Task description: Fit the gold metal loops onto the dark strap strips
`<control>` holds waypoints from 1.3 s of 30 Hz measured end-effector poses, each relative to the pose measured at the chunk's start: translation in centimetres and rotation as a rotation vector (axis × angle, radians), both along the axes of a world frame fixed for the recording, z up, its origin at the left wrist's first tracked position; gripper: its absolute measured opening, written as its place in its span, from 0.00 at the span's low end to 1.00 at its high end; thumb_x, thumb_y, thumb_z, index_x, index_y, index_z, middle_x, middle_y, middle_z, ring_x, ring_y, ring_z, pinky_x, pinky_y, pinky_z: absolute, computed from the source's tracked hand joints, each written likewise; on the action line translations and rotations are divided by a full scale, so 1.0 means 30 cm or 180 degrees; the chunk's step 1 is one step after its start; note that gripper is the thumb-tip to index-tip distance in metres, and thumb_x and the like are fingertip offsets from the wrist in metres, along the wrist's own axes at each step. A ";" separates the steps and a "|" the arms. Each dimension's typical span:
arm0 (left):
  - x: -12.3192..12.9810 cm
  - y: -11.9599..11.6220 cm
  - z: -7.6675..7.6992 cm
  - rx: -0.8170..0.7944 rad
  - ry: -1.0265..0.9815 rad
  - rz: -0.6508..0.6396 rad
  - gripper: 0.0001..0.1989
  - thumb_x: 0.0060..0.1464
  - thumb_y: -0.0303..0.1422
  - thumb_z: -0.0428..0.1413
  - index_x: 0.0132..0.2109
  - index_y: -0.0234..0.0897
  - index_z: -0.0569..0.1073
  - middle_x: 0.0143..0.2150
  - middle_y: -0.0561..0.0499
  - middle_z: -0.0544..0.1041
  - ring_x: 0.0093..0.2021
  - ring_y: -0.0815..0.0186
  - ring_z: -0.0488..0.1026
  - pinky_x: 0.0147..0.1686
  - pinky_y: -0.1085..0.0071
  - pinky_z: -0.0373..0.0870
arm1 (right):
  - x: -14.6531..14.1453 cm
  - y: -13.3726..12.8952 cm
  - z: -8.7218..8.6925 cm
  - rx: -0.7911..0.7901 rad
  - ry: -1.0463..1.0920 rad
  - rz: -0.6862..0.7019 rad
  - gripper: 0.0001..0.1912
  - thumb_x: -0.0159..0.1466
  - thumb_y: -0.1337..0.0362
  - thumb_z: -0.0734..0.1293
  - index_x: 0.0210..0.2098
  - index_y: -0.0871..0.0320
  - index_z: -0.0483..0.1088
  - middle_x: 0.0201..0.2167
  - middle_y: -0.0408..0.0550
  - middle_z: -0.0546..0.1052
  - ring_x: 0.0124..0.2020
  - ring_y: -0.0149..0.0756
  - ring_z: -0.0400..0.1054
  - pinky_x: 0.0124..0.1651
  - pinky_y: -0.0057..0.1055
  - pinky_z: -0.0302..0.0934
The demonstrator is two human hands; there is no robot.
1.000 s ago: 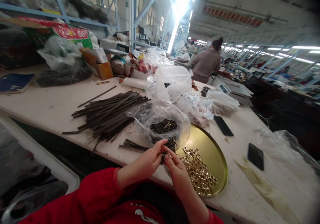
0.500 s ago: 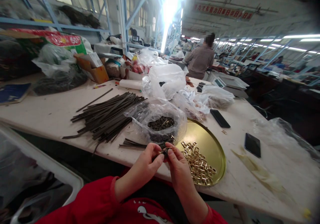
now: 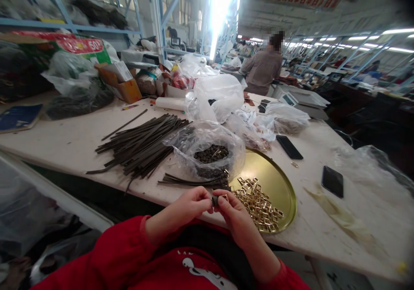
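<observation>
At the table's front edge, my left hand [image 3: 198, 201] is closed in a pinch at the left side of a small dark strap piece [image 3: 215, 201]. My right hand [image 3: 233, 210] grips the same piece between thumb and fingers, and a gold buckle [image 3: 225, 198] shows at its fingertips. Whether the strap passes through the buckle is hidden by the fingers. Just beyond is a clear plastic bag [image 3: 184, 156] holding many small dark pieces. To the right, a round gold tray [image 3: 281, 173] carries a heap of gold buckles [image 3: 261, 208].
Long dark strips [image 3: 139, 145] lie piled on the left, with a smaller bundle [image 3: 181, 181] before the bag. Two phones [image 3: 289, 147] lie on the right. Plastic bags [image 3: 216, 96] and a cardboard box [image 3: 124, 87] stand farther back. A person [image 3: 263, 68] faces away beyond the table.
My fingers have shifted around the small dark piece, and the gold buckle now shows more plainly at my right fingertips. The whole view has tilted slightly.
</observation>
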State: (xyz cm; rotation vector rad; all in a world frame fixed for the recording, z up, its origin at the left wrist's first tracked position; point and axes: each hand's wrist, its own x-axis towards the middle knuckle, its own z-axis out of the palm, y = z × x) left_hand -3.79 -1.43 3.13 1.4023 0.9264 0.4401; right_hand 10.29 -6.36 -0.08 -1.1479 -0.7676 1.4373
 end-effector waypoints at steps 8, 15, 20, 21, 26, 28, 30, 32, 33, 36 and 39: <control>-0.010 0.013 -0.038 0.0210 0.0118 0.0100 0.04 0.44 0.30 0.51 0.27 0.35 0.63 0.23 0.59 0.62 0.23 0.75 0.56 0.21 0.79 0.51 | 0.022 0.024 0.042 0.0141 -0.0849 0.0568 0.11 0.53 0.57 0.67 0.30 0.56 0.63 0.18 0.35 0.65 0.19 0.25 0.55 0.23 0.23 0.50; -0.013 0.020 -0.050 -0.0196 -0.0028 -0.0038 0.04 0.46 0.30 0.50 0.27 0.35 0.62 0.20 0.60 0.62 0.21 0.76 0.56 0.20 0.79 0.51 | 0.015 0.025 0.033 0.0135 -0.0857 0.0610 0.07 0.57 0.59 0.61 0.28 0.56 0.61 0.16 0.35 0.62 0.18 0.25 0.53 0.21 0.23 0.48; -0.037 0.039 -0.029 -0.0579 -0.0429 -0.0272 0.09 0.49 0.32 0.51 0.38 0.34 0.65 0.29 0.57 0.70 0.25 0.76 0.64 0.25 0.79 0.59 | 0.032 0.016 0.005 0.0041 -0.0694 0.0420 0.11 0.57 0.55 0.62 0.30 0.56 0.61 0.15 0.35 0.63 0.17 0.24 0.52 0.21 0.23 0.46; -0.045 0.042 -0.030 -0.0628 -0.0487 -0.0306 0.11 0.49 0.33 0.51 0.41 0.34 0.65 0.32 0.56 0.71 0.27 0.75 0.65 0.28 0.78 0.60 | 0.035 0.014 0.002 0.0004 -0.0690 0.0341 0.12 0.56 0.55 0.63 0.29 0.56 0.60 0.14 0.34 0.62 0.17 0.24 0.52 0.21 0.23 0.46; -0.065 0.041 -0.063 -0.0832 -0.0427 -0.0367 0.11 0.49 0.34 0.54 0.38 0.32 0.68 0.32 0.52 0.74 0.27 0.73 0.68 0.29 0.76 0.61 | 0.029 0.008 -0.009 -0.0176 -0.0170 0.0073 0.13 0.54 0.57 0.67 0.29 0.56 0.59 0.13 0.32 0.61 0.16 0.23 0.53 0.21 0.22 0.47; -0.058 0.033 -0.073 -0.0759 -0.0452 -0.0274 0.09 0.48 0.34 0.54 0.36 0.32 0.68 0.30 0.53 0.74 0.26 0.73 0.67 0.27 0.76 0.60 | 0.018 0.001 -0.013 -0.0280 0.0155 0.0095 0.13 0.54 0.57 0.66 0.29 0.55 0.58 0.13 0.31 0.61 0.15 0.23 0.53 0.20 0.22 0.46; -0.046 0.023 -0.074 -0.0629 -0.0473 -0.0327 0.08 0.48 0.32 0.54 0.35 0.31 0.69 0.29 0.53 0.74 0.26 0.74 0.66 0.27 0.77 0.60 | 0.006 -0.011 -0.017 -0.0340 0.0216 0.0132 0.13 0.55 0.57 0.66 0.29 0.55 0.58 0.13 0.31 0.61 0.14 0.22 0.53 0.19 0.21 0.44; -0.035 0.012 -0.070 -0.0556 -0.0444 -0.0414 0.07 0.48 0.32 0.54 0.33 0.31 0.70 0.28 0.53 0.74 0.26 0.73 0.66 0.26 0.77 0.60 | -0.001 -0.026 -0.018 -0.0288 -0.0049 0.0102 0.13 0.55 0.56 0.66 0.29 0.55 0.58 0.13 0.31 0.61 0.14 0.23 0.53 0.19 0.22 0.45; -0.031 0.007 -0.067 -0.0560 -0.0436 -0.0425 0.07 0.48 0.32 0.54 0.32 0.31 0.70 0.28 0.53 0.74 0.26 0.73 0.66 0.26 0.76 0.60 | -0.002 -0.034 -0.018 -0.0228 -0.0282 0.0078 0.13 0.55 0.55 0.65 0.28 0.56 0.58 0.12 0.32 0.61 0.14 0.23 0.53 0.18 0.22 0.45; -0.032 -0.005 -0.061 -0.0720 -0.0397 -0.0377 0.08 0.46 0.32 0.56 0.33 0.32 0.69 0.27 0.54 0.74 0.24 0.74 0.67 0.25 0.77 0.60 | 0.002 -0.054 -0.014 0.0086 -0.1192 -0.0004 0.12 0.56 0.55 0.64 0.28 0.56 0.60 0.15 0.34 0.63 0.16 0.24 0.54 0.19 0.23 0.48; -0.044 -0.010 -0.058 -0.0986 -0.0320 -0.0430 0.08 0.47 0.34 0.55 0.34 0.32 0.69 0.28 0.54 0.75 0.23 0.75 0.67 0.22 0.78 0.56 | 0.007 -0.062 -0.010 0.0429 -0.2021 -0.0044 0.08 0.57 0.58 0.63 0.28 0.57 0.63 0.20 0.38 0.66 0.20 0.26 0.58 0.24 0.25 0.53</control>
